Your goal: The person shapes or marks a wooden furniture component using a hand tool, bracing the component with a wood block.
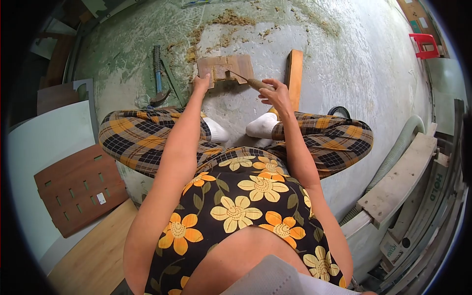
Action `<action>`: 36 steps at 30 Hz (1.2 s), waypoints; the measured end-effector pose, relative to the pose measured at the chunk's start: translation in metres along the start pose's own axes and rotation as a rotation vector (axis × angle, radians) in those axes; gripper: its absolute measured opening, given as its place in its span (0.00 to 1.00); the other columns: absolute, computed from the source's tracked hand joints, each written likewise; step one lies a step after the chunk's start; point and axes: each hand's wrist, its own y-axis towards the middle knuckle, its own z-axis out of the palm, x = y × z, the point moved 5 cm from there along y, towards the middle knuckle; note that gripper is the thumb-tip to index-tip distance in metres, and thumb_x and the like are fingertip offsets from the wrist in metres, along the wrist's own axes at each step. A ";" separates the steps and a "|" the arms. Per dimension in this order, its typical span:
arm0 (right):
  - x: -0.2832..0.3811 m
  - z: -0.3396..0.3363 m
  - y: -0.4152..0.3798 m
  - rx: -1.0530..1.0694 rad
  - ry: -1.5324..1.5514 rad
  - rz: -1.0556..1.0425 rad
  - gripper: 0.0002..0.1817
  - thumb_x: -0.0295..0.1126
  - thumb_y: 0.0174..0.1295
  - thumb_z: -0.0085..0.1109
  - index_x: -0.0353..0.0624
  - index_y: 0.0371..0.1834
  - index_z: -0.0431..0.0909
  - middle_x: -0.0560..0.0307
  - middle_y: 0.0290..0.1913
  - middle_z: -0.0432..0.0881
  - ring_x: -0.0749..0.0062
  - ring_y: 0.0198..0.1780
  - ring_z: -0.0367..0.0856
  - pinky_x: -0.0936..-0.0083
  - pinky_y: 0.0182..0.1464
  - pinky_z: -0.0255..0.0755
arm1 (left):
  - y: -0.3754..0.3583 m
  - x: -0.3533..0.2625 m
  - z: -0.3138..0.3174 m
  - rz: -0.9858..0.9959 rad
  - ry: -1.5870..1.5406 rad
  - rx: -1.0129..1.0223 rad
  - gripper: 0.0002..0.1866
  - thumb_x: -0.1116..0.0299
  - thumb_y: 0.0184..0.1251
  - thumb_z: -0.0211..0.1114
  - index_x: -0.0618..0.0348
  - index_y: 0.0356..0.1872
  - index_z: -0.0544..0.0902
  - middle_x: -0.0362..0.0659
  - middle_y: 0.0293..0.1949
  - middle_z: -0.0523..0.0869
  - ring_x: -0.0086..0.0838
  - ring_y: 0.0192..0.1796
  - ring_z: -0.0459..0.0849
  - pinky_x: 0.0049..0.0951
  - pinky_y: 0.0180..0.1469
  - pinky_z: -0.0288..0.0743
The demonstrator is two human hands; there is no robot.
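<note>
A flat brown wooden board lies on the concrete floor in front of my feet, with a rough, notched area at its near middle. My left hand grips the board's left near corner. In my right hand is the handle of a thin pointed tool. Its metal shaft reaches left over the board, and the tip is near a small dark spot in the notched area. My right fingers are curled round the handle.
A hammer lies left of the board beside a green strip. To the right is a wooden beam. Brown debris is scattered beyond the board. A red stool stands far right, and a slotted brown panel is at left.
</note>
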 end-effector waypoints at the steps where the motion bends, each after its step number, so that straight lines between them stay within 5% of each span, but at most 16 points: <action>1: -0.003 0.002 0.000 0.019 -0.079 0.014 0.24 0.30 0.53 0.66 0.35 0.55 0.78 0.47 0.36 0.86 0.71 0.30 0.87 0.76 0.31 0.82 | -0.005 0.000 0.003 0.003 0.020 -0.072 0.37 0.50 0.65 0.65 0.67 0.67 0.68 0.56 0.60 0.78 0.45 0.56 0.82 0.38 0.55 0.76; 4: -0.007 0.015 -0.007 0.060 -0.301 0.052 0.25 0.32 0.54 0.66 0.35 0.56 0.78 0.47 0.33 0.86 0.72 0.27 0.86 0.76 0.26 0.78 | -0.011 0.008 0.004 -0.050 -0.103 -0.082 0.37 0.57 0.66 0.65 0.62 0.71 0.63 0.54 0.59 0.79 0.41 0.47 0.83 0.36 0.43 0.78; 9: 0.002 0.012 -0.002 0.052 -0.431 -0.088 0.25 0.34 0.53 0.69 0.37 0.55 0.79 0.43 0.35 0.86 0.63 0.35 0.87 0.69 0.37 0.78 | -0.023 0.011 0.011 -0.200 -0.304 0.089 0.37 0.63 0.67 0.64 0.55 0.75 0.58 0.49 0.53 0.83 0.28 0.28 0.83 0.26 0.20 0.72; 12: 0.009 0.009 -0.005 0.037 -0.530 -0.187 0.25 0.32 0.51 0.68 0.41 0.55 0.79 0.41 0.40 0.86 0.54 0.42 0.86 0.66 0.46 0.77 | -0.034 0.000 0.007 -0.158 -0.296 0.160 0.36 0.65 0.68 0.63 0.59 0.74 0.58 0.52 0.65 0.74 0.39 0.48 0.85 0.32 0.34 0.84; 15: 0.020 0.013 -0.012 0.034 -0.628 -0.274 0.26 0.30 0.51 0.66 0.48 0.57 0.79 0.42 0.44 0.85 0.48 0.46 0.84 0.62 0.50 0.76 | -0.053 -0.018 -0.001 -0.170 -0.271 0.212 0.36 0.65 0.68 0.63 0.59 0.74 0.59 0.52 0.67 0.73 0.43 0.56 0.82 0.36 0.46 0.83; 18: 0.033 0.024 -0.024 0.009 -0.819 -0.400 0.26 0.27 0.52 0.61 0.56 0.58 0.79 0.45 0.44 0.83 0.45 0.45 0.82 0.58 0.49 0.75 | -0.034 -0.001 0.018 -0.083 -0.203 0.169 0.36 0.65 0.68 0.63 0.58 0.74 0.59 0.53 0.69 0.70 0.46 0.65 0.75 0.40 0.62 0.74; 19: 0.037 0.029 -0.028 0.008 -0.878 -0.390 0.27 0.26 0.53 0.60 0.59 0.59 0.78 0.46 0.44 0.82 0.45 0.45 0.82 0.57 0.48 0.76 | -0.035 -0.003 0.019 -0.110 -0.274 0.168 0.37 0.67 0.67 0.64 0.58 0.75 0.58 0.55 0.71 0.67 0.47 0.71 0.67 0.40 0.71 0.63; 24: 0.024 0.044 -0.031 0.023 -0.982 -0.342 0.28 0.25 0.56 0.54 0.63 0.62 0.75 0.47 0.44 0.81 0.45 0.44 0.82 0.54 0.45 0.76 | -0.038 -0.013 0.017 -0.035 -0.186 0.112 0.38 0.75 0.65 0.60 0.56 0.76 0.56 0.56 0.71 0.66 0.48 0.70 0.68 0.38 0.69 0.66; 28: 0.010 0.057 -0.029 0.069 -0.995 -0.252 0.23 0.34 0.60 0.57 0.52 0.61 0.74 0.39 0.46 0.81 0.42 0.48 0.82 0.51 0.48 0.75 | -0.035 -0.008 0.020 -0.055 -0.131 0.129 0.38 0.79 0.63 0.57 0.56 0.76 0.57 0.56 0.71 0.65 0.48 0.70 0.68 0.38 0.69 0.66; 31: -0.001 0.060 -0.020 0.101 -0.943 -0.183 0.25 0.37 0.58 0.61 0.47 0.60 0.74 0.33 0.46 0.81 0.38 0.47 0.81 0.50 0.50 0.75 | -0.044 -0.019 0.011 0.028 0.203 0.092 0.35 0.76 0.66 0.59 0.55 0.74 0.59 0.56 0.68 0.68 0.49 0.66 0.72 0.42 0.66 0.69; 34: -0.007 0.059 -0.010 0.101 -0.951 -0.212 0.26 0.36 0.56 0.62 0.46 0.60 0.73 0.32 0.45 0.81 0.36 0.46 0.82 0.50 0.50 0.75 | -0.059 -0.020 0.010 0.026 0.357 -0.084 0.30 0.58 0.73 0.56 0.57 0.71 0.61 0.57 0.63 0.71 0.51 0.61 0.74 0.47 0.62 0.70; 36: -0.006 0.058 -0.009 0.094 -0.960 -0.263 0.27 0.35 0.55 0.62 0.46 0.61 0.73 0.32 0.44 0.81 0.37 0.46 0.82 0.50 0.49 0.76 | -0.069 -0.021 0.009 -0.106 0.150 -0.086 0.33 0.46 0.72 0.47 0.60 0.68 0.64 0.58 0.61 0.72 0.51 0.60 0.74 0.49 0.62 0.70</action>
